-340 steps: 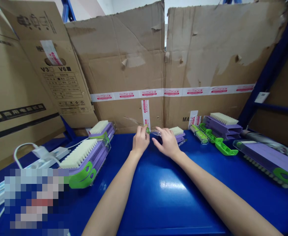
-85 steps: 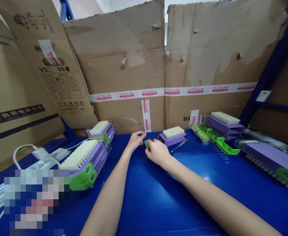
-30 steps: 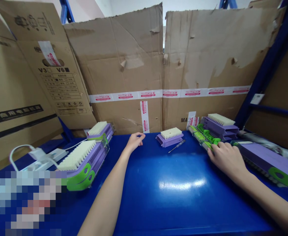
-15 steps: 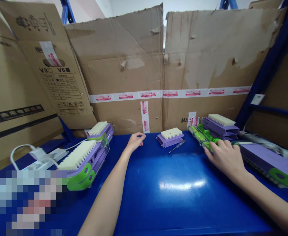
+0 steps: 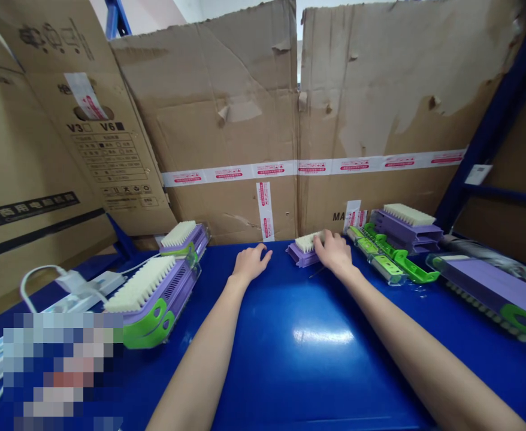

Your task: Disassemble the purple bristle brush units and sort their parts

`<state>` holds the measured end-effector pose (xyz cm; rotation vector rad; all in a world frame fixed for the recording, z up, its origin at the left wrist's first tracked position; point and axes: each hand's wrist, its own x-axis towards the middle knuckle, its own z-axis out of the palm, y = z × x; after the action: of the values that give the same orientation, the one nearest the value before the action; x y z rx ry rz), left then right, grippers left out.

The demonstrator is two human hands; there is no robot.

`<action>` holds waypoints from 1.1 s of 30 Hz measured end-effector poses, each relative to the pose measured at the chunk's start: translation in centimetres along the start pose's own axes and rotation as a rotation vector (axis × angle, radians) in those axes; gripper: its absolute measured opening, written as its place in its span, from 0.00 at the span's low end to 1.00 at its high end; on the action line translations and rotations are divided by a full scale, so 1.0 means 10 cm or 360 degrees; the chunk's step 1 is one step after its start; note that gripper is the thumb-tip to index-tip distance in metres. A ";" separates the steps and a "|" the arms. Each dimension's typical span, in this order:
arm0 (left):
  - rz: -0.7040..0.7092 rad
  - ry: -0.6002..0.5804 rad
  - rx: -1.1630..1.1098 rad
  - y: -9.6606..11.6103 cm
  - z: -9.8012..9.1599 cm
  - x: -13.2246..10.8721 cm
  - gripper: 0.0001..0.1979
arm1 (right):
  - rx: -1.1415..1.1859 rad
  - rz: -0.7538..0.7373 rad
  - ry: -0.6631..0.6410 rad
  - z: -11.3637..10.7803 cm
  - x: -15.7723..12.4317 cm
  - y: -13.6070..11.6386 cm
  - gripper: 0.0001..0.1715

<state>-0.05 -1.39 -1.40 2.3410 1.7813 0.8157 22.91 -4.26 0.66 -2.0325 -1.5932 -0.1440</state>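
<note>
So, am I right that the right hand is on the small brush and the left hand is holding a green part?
Not quite: the left hand holds nothing visible and rests on the blue table. The right hand is indeed on the small brush, as the head view shows.

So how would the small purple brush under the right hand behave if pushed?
The small purple brush looks like rigid plastic, so probably stiff and light. Its flat base is low and wide, so tipping seems unlikely. On the glossy blue table it would likely slide under the right hand.
</note>
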 end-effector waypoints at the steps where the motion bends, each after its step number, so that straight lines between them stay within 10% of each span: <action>1: -0.0009 -0.0005 -0.0021 0.00 0.00 0.00 0.18 | 0.0111 -0.0007 -0.0030 0.05 0.01 0.00 0.29; 6: -0.0089 0.0048 -0.0132 -0.02 -0.01 0.03 0.18 | 0.0428 -0.0359 -0.0137 0.12 0.02 0.11 0.29; 18: -0.0252 0.0073 -0.0827 -0.09 0.00 0.10 0.23 | 0.0769 -0.0357 -0.0283 0.08 -0.14 -0.20 0.30; 27: -0.0348 0.0223 -0.1050 -0.10 0.00 0.12 0.24 | 0.0294 -0.0636 -0.0103 0.02 -0.28 -0.17 0.32; 33: -0.0222 -0.0178 -0.1297 -0.04 0.03 0.09 0.32 | 0.0245 -0.0830 -0.0154 0.10 -0.38 -0.24 0.39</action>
<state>-0.10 -0.39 -1.47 1.6695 1.2099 1.0917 19.38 -6.73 -0.87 -1.4922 -2.0972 -0.1094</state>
